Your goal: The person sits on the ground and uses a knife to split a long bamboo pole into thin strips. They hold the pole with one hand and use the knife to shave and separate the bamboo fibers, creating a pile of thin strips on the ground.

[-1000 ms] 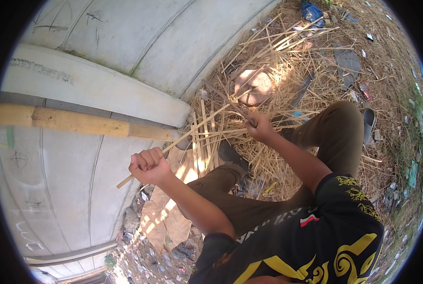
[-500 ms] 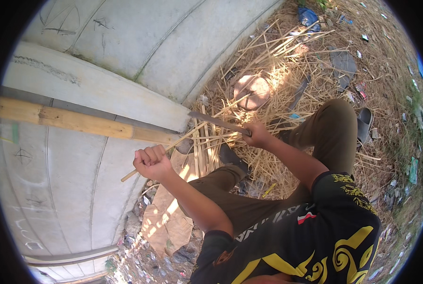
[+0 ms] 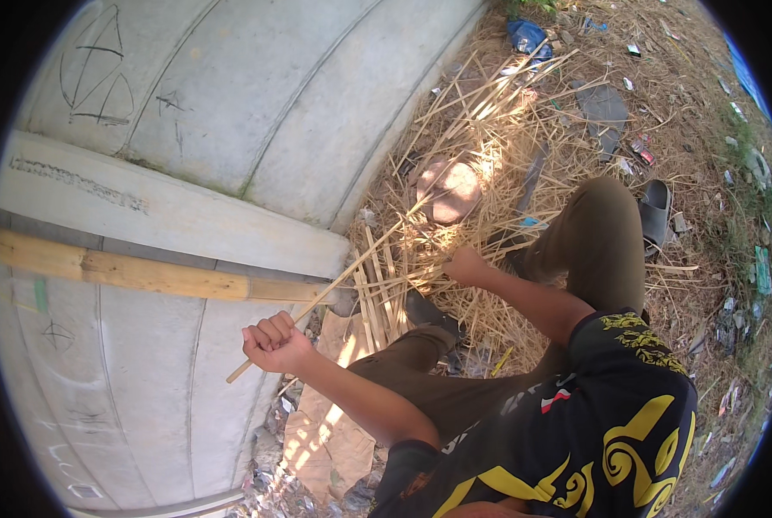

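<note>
My left hand (image 3: 275, 342) is closed round a thin bamboo strip (image 3: 344, 274). The strip slants from below my fist up and right across the scattered strips, toward a round block of wood (image 3: 449, 192) on the ground. My right hand (image 3: 465, 265) is closed in a fist, to the right of the strip and apart from it. A long-bladed knife shows in that fist in the earlier frame; its blade cannot be made out now. Several cut bamboo strips (image 3: 374, 298) lie between my hands, near my foot.
A concrete panel wall (image 3: 308, 95) with a bamboo pole (image 3: 157, 274) along it stands at left. Straw-like shavings (image 3: 498, 259) cover the ground. A long dark flat piece (image 3: 532, 177), a sandal (image 3: 655, 216), a blue bag (image 3: 528, 39) and flattened brown cardboard (image 3: 330, 445) lie about.
The knife blade, earlier stretched leftward over the strip, no longer shows. My right hand has shifted slightly down in the picture. My left hand still grips the strip, and the view has shifted.
</note>
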Available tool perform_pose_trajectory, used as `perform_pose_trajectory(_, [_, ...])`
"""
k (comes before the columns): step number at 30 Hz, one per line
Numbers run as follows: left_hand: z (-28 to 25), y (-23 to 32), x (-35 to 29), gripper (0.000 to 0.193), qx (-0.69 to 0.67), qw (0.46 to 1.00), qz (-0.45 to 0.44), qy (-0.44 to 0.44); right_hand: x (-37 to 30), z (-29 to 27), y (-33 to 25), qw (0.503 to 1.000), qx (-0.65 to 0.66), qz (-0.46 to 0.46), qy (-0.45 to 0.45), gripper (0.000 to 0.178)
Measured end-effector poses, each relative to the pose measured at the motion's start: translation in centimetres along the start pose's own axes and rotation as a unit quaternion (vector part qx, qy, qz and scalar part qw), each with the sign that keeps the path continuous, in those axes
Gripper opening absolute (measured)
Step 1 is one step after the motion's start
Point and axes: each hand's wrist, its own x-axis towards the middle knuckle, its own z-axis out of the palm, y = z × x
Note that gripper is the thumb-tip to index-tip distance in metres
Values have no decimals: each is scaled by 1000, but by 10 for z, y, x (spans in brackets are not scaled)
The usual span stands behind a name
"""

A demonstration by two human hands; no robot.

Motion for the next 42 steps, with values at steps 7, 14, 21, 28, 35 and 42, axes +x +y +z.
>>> perform_pose_trajectory(7, [-16,3,-5,46,-19,1000,-18,-8,-26,14,-32,961,-147,-234,17,30])
perform_pose_trajectory(14, [-24,5,-4,45,-14,995,-52,-89,-2,10,8,986,-149,-48,64,35])
perform_pose_trajectory(21, [-22,-1,-2,44,-13,995,-49,-82,14,24,9,996,-73,-38,-19,33])
perform_pose_trajectory(28, [-31,3,-2,43,-24,991,-65,-118,-26,9,-38,926,-252,-278,24,30])
perform_pose_trajectory(35, [-31,4,-5,42,-16,995,-59,-79,9,-6,14,984,-175,17,44,30])
perform_pose_trajectory(42, [-38,9,-11,43,-22,996,-65,-64,-20,13,-39,916,-251,-313,22,28])
